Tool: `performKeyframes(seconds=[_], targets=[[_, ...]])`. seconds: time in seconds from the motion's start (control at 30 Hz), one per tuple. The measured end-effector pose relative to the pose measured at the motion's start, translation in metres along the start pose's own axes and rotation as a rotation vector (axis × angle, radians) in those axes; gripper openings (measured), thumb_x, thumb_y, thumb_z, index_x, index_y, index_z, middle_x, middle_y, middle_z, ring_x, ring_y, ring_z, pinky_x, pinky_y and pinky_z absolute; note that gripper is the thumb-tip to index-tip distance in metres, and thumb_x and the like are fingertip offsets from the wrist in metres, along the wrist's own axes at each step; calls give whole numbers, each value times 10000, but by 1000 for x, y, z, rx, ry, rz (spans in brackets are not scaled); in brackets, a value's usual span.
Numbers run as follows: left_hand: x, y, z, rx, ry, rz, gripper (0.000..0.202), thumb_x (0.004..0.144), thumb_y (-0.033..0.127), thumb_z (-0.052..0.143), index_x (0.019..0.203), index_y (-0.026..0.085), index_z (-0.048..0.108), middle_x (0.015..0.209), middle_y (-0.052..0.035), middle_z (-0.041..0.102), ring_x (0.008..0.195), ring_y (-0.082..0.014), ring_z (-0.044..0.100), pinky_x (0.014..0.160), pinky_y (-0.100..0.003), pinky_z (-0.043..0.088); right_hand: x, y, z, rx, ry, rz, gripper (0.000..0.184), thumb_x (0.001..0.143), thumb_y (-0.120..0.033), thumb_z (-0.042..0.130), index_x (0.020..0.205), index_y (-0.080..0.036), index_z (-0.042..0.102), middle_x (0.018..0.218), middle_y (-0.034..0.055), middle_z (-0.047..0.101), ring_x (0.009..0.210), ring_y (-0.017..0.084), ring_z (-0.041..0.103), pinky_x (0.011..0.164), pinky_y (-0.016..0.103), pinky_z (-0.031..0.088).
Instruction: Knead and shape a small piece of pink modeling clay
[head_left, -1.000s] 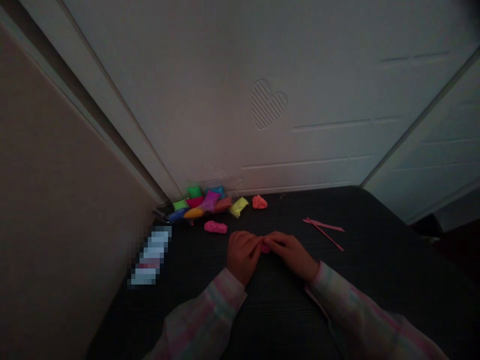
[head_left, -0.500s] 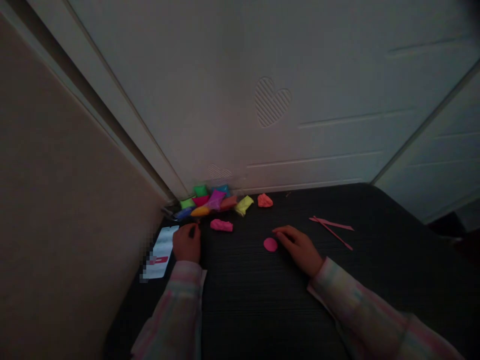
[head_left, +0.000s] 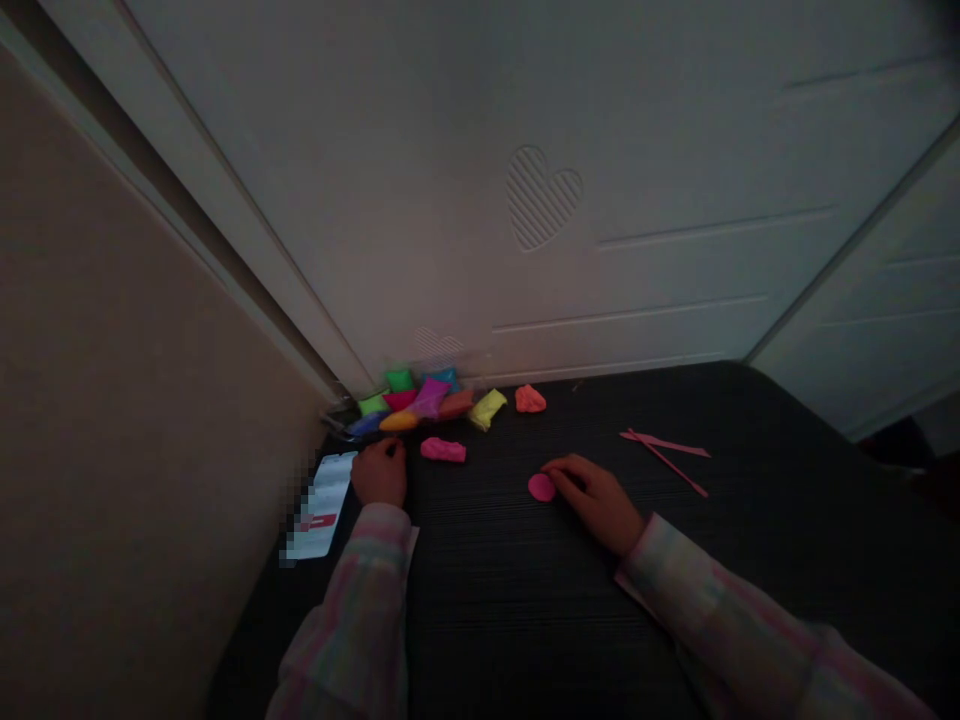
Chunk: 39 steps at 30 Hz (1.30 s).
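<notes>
A flat pink clay disc [head_left: 541,487] lies on the dark table, and the fingertips of my right hand [head_left: 596,500] pinch at its right edge. Over at the left, my left hand [head_left: 380,474] rests with curled fingers beside a lit phone [head_left: 330,505]; anything inside those fingers is hidden. Just right of that hand is a lump of pink clay in a crumpled wrapper [head_left: 443,450]. Farther back sit a yellow packet [head_left: 489,410] and a crumpled orange lump [head_left: 530,399].
A clear bag of several colourful clay packets [head_left: 430,398] lies against the white panel [head_left: 637,290] at the back. Two thin pink modelling tools [head_left: 667,462] lie crossed on the right. A brown wall [head_left: 135,420] borders the table on the left.
My left hand has shifted slightly forward and its fingers have turned inward. My right fingertips have moved a touch left onto the disc's edge. The view has shifted slightly.
</notes>
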<state>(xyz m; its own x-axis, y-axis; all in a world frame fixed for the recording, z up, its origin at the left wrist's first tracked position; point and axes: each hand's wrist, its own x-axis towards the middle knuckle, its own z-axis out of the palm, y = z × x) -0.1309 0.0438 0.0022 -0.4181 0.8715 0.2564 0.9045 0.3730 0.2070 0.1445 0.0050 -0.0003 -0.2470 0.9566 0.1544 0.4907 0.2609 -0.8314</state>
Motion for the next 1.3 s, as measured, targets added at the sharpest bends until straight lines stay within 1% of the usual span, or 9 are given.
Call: performKeyframes(seconds=[0.17, 0.3, 0.53, 0.7, 0.83, 0.93, 1.07, 1.2, 1.3], targets=[[4, 2, 1, 48, -15, -5, 306, 720, 288, 375, 828, 163, 633, 786, -119, 638, 729, -254, 562, 598, -324, 384, 0, 0, 0, -7, -10, -8, 206, 770, -254, 390, 835, -185, 573, 798, 29, 580, 754, 142, 530, 683, 259, 403], [6, 1, 4, 59, -33, 15, 284, 709, 252, 381, 795, 148, 630, 765, -115, 638, 726, -240, 568, 606, -307, 388, 0, -2, 0, -13, -15, 16, 203, 773, -243, 391, 834, -175, 572, 792, 33, 578, 747, 141, 530, 682, 261, 403], [7, -6, 6, 62, -47, 35, 270, 705, 249, 394, 803, 133, 618, 785, -96, 637, 752, -215, 563, 628, -280, 396, -1, -1, 0, -24, -16, 10, 194, 775, -249, 402, 836, -173, 569, 800, 33, 577, 749, 138, 525, 676, 257, 401], [8, -5, 2, 98, -43, 71, 312, 724, 257, 366, 824, 127, 631, 819, -112, 631, 780, -226, 548, 684, -301, 381, -1, -1, 0, -25, -17, 10, 187, 774, -246, 402, 831, -178, 566, 787, 30, 574, 738, 138, 525, 668, 257, 401], [6, -4, -4, 138, -52, 85, 317, 724, 247, 356, 782, 135, 647, 808, -119, 629, 756, -243, 542, 655, -321, 379, 0, -1, 0, -29, -21, 3, 186, 774, -239, 401, 834, -177, 566, 791, 31, 574, 746, 138, 525, 675, 257, 398], [4, -2, -6, 168, -58, 111, 311, 719, 236, 362, 764, 124, 649, 826, -127, 621, 789, -259, 527, 656, -329, 377, -1, -1, 0, -26, -19, -7, 187, 775, -239, 401, 833, -178, 568, 791, 30, 574, 745, 136, 525, 668, 254, 397], [4, -2, -4, 195, -65, 139, 309, 721, 251, 369, 767, 122, 646, 845, -127, 614, 820, -276, 510, 650, -338, 380, -2, -1, -1, -28, -18, -8, 191, 776, -243, 399, 840, -183, 569, 784, 26, 575, 734, 136, 526, 654, 251, 397], [6, -4, -1, 193, -77, 138, 308, 737, 256, 362, 821, 132, 631, 870, -112, 611, 805, -254, 521, 653, -321, 385, -2, -1, -1, -33, -16, -10, 190, 774, -240, 399, 834, -184, 571, 792, 25, 577, 746, 136, 526, 664, 250, 398], [7, -5, 2, 195, -80, 124, 316, 753, 227, 335, 823, 105, 618, 834, -133, 610, 783, -243, 533, 645, -314, 387, -1, -1, 0, -39, -18, -10, 191, 774, -230, 396, 829, -178, 571, 778, 26, 575, 728, 134, 525, 646, 246, 399]])
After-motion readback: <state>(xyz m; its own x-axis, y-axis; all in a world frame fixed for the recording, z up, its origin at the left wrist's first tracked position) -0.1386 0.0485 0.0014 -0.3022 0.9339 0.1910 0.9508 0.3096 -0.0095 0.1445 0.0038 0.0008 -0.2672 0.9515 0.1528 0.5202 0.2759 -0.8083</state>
